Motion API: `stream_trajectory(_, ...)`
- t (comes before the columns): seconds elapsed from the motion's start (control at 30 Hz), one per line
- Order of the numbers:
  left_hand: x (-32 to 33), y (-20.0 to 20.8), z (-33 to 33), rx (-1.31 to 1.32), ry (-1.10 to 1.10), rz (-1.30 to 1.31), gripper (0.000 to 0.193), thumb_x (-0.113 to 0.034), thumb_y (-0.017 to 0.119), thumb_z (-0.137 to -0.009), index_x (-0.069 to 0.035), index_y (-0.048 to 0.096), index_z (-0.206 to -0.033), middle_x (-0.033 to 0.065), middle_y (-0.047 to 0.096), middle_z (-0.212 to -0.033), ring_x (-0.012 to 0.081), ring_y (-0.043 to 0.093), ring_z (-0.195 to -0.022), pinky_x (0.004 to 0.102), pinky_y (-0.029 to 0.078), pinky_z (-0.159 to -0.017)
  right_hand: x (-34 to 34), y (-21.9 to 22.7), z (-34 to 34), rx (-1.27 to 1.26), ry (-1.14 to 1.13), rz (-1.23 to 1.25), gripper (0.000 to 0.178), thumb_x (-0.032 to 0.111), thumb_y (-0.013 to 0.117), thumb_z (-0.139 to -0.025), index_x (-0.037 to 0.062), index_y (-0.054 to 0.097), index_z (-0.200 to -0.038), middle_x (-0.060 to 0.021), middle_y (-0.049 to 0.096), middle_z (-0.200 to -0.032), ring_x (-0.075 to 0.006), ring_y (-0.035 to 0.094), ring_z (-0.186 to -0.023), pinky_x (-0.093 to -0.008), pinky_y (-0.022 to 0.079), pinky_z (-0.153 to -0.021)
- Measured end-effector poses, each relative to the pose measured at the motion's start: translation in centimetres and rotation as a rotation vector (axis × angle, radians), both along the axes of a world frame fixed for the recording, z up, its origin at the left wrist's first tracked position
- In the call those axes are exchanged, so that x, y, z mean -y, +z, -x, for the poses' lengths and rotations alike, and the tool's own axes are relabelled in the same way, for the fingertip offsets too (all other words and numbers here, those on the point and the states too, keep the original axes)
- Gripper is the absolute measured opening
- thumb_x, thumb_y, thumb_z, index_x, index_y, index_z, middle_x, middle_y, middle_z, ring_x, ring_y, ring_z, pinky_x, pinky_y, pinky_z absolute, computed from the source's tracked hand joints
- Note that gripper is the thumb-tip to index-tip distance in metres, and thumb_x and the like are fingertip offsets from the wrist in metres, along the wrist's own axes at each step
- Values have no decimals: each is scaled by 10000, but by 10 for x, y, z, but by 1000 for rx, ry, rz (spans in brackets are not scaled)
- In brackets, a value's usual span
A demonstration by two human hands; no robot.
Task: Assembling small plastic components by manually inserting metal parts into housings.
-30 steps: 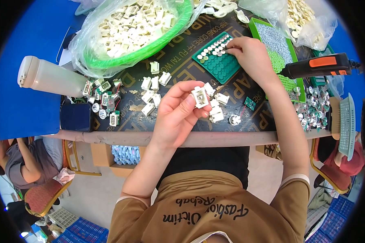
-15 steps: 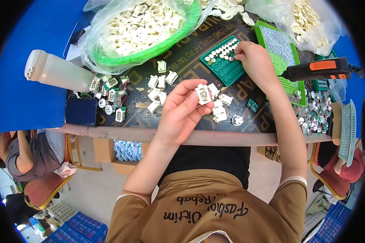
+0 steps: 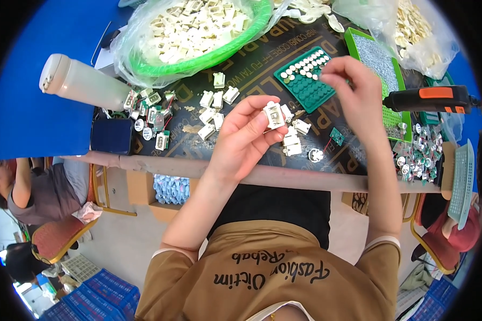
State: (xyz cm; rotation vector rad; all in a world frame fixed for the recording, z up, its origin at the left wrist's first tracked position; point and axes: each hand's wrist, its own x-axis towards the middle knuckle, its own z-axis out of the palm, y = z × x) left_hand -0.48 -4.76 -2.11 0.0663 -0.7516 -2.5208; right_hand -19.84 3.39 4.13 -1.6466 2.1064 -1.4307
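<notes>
My left hand (image 3: 246,134) pinches a small cream-white plastic housing (image 3: 273,116) between thumb and fingers, its hollow side facing up. My right hand (image 3: 354,88) is at the right edge of a green tray (image 3: 311,98), thumb and forefinger together; whatever they hold is too small to make out. Silvery round button cells (image 3: 308,67) sit in rows in the tray's far part. Loose white housings (image 3: 292,142) lie just right of my left hand, and more housings (image 3: 208,131) lie to its left. A small green circuit board (image 3: 337,136) with a silvery round part (image 3: 316,155) lies near the table's front edge.
A green basin (image 3: 219,53) lined with plastic holds many housings at the back left. A whitish bottle (image 3: 83,83) lies beside a phone (image 3: 111,136) and wired parts. At the right are a green tray of tiny metal pieces (image 3: 372,56), an electric screwdriver (image 3: 428,100) and a heap of circuit boards (image 3: 418,155).
My right hand has drawn slightly back from the button cells toward the tray's right edge. The left hand still holds the housing, now tilted a little differently. The whole view has shifted slightly.
</notes>
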Motion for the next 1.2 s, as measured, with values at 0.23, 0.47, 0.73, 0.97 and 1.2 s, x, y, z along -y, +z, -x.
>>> stream_trajectory(0.23,1,0,4,-8,22,46,242,-77,493,-921,1,500,-1150,108,600,-1001,193,628,-875,287,530,-758,6,-12,-45,-336,196,341,142,-10,666,-644,33,598,-761,-78,584,-731,-242,568,-654,-321,467,-561)
stream_trajectory(0.47,3,-1,8,44,41,53,226,-47,501,-908,12,519,-1126,107,597,-1004,190,623,-872,296,533,-755,6,-24,-41,-359,298,379,212,-5,652,-638,28,608,-843,-79,603,-789,-235,586,-665,-317,474,-554)
stream_trajectory(0.73,6,2,1,76,136,72,233,-61,496,-916,9,524,-1136,100,597,-1005,150,602,-863,284,526,-734,-1,-22,-47,-468,323,283,309,160,696,-679,51,636,-963,-54,604,-873,-210,580,-693,-312,438,-581)
stream_trajectory(0.97,1,0,1,38,72,76,246,-91,510,-914,11,508,-1138,108,603,-967,172,604,-854,263,501,-727,11,-32,3,-277,-92,-75,115,37,571,-792,33,617,-897,-124,615,-842,-314,604,-742,-374,484,-659)
stream_trajectory(1.2,0,4,-2,47,21,25,255,-90,501,-904,10,503,-1138,115,570,-977,178,557,-825,267,449,-700,15,-43,13,-358,-243,-332,52,81,615,-761,45,650,-774,-128,623,-841,-321,606,-756,-413,478,-703)
